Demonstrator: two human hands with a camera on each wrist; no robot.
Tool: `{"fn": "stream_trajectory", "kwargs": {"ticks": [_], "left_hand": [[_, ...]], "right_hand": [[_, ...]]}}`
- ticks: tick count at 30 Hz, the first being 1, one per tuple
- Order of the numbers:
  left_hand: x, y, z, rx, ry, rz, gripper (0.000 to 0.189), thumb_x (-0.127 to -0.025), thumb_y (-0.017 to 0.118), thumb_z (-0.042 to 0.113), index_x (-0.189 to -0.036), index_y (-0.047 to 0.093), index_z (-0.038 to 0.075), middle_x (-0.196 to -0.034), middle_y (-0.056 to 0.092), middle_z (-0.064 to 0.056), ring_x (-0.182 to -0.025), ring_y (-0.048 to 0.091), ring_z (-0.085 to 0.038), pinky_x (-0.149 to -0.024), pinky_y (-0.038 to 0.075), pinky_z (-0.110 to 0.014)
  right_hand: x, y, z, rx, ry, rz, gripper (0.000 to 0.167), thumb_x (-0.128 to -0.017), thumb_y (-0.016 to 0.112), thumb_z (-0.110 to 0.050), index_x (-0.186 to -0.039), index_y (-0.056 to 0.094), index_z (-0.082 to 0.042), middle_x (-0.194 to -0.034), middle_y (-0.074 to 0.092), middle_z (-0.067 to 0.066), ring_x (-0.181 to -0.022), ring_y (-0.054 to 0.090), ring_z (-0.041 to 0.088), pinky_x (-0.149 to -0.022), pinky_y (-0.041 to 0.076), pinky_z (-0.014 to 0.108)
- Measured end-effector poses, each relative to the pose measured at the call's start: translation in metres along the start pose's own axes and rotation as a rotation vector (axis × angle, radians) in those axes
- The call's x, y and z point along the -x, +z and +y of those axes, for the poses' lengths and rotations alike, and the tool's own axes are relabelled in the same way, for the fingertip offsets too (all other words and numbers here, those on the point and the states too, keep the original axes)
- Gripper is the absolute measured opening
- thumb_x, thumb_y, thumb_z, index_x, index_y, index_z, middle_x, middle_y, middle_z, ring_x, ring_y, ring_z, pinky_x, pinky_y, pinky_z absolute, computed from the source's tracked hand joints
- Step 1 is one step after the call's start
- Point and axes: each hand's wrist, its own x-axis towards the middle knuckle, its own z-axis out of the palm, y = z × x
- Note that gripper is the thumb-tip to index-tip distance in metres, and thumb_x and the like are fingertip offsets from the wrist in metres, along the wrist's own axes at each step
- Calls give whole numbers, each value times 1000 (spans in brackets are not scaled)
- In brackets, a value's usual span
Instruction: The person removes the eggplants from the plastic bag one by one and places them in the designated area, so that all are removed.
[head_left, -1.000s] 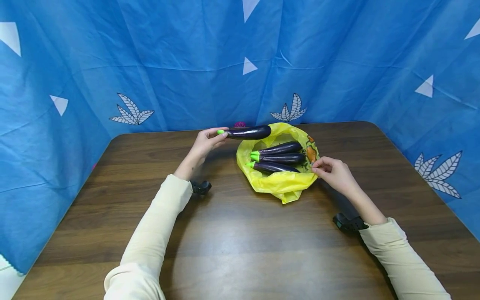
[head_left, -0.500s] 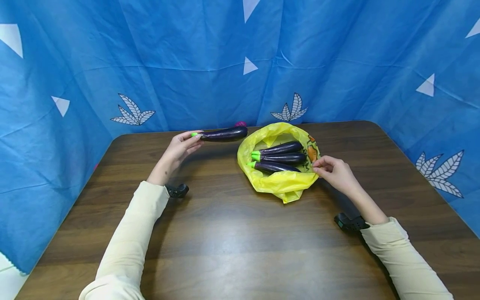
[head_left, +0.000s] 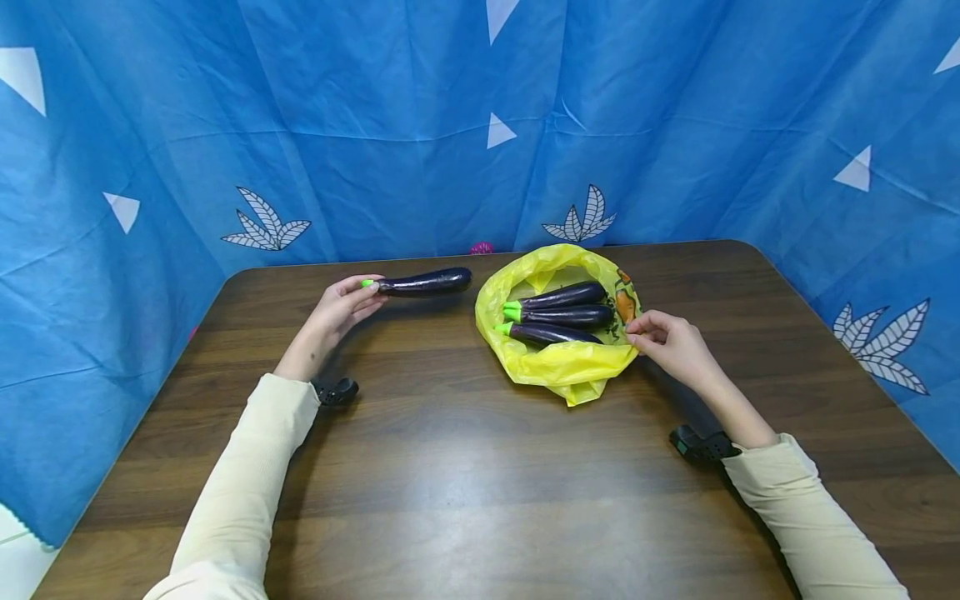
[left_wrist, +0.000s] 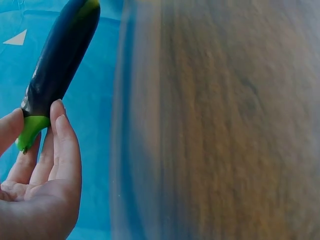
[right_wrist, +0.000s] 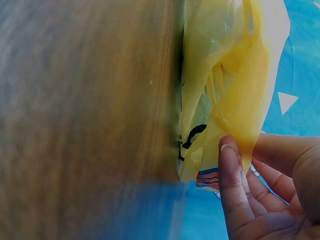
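My left hand (head_left: pixel 341 310) pinches a dark purple eggplant (head_left: pixel 426 283) by its green stem end, left of the bag. In the left wrist view, thumb and fingers close round the neck of the eggplant (left_wrist: pixel 62 57), just above the green cap. A yellow plastic bag (head_left: pixel 562 368) lies with its mouth wide, and three more eggplants (head_left: pixel 567 317) rest side by side inside it, green stems to the left. At the bag's right rim my right hand (head_left: pixel 671 343) pinches the plastic; the right wrist view shows thumb and finger on the bag's edge (right_wrist: pixel 240 110).
Everything is on a brown wooden table (head_left: pixel 450 483). A blue curtain (head_left: pixel 375 125) with white triangles and leaf prints hangs close behind its far edge. Each wrist wears a black camera strap (head_left: pixel 701 446).
My left hand has carried the eggplant leftward, away from over the bag's rim, and slightly lower. The right hand still holds the bag's edge in the same place.
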Motion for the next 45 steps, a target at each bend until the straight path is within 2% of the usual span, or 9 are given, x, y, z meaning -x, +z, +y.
{"fn": "stream_trajectory", "kwargs": {"ticks": [6,14,21,25,29,36,41,45], "left_hand": [[1,-6,-4,-34,-22,23,12,-95,54,7,-106,56,6,-96,61,-4,-85,63,-14,-98,33,-39],[5,-14,-7,-73,-84,-4,13,-96,52,8,-109,53,5,-91,64,-2,-84,63,-12,-93,41,-31],[5,-17,-9,-87,-122,30,16,-96,52,8,-111,49,2,-91,62,-2,-82,63,-11,-87,45,-25],[6,-18,-10,-117,-121,44,29,-96,51,6,-123,46,-4,-97,58,-1,-82,62,-9,-88,44,-23],[8,-17,-9,-178,-137,54,46,-96,52,5,-137,35,-8,-105,53,-3,-84,61,-6,-91,42,-25],[15,-11,-3,-249,-173,75,52,-95,54,5,-140,32,-9,-117,48,-9,-97,58,-10,-97,37,-30],[8,-19,-12,-283,-175,101,50,-94,57,11,-138,37,-5,-110,53,-5,-94,58,-10,-87,45,-23],[8,-21,-15,-305,-176,109,48,-94,58,14,-136,40,-3,-106,55,-3,-89,58,-9,-79,48,-20]], "right_hand": [[0,0,-1,-7,-4,-3,10,-88,65,-3,-96,63,3,-87,63,14,-67,55,26,-54,46,22],[0,-1,-2,-12,10,-9,11,-89,64,-5,-97,63,2,-87,63,15,-67,56,28,-54,47,22],[1,0,-2,-12,7,-9,11,-89,64,-5,-96,63,2,-85,63,13,-67,56,28,-53,46,22],[0,0,-1,-14,13,-12,11,-89,64,-5,-97,63,2,-84,63,13,-66,56,27,-53,46,23],[0,0,-2,-19,6,-16,11,-89,64,-4,-97,63,3,-83,63,13,-66,55,27,-52,45,24],[0,0,-2,-37,-14,-17,10,-89,64,-4,-96,63,3,-84,64,13,-68,58,31,-53,46,24],[0,0,-1,-36,-12,-18,10,-89,64,-4,-96,63,3,-85,64,13,-68,57,30,-53,46,24],[0,0,0,-30,-6,-21,10,-89,64,-6,-96,63,2,-85,64,13,-68,57,30,-53,46,23]]}}
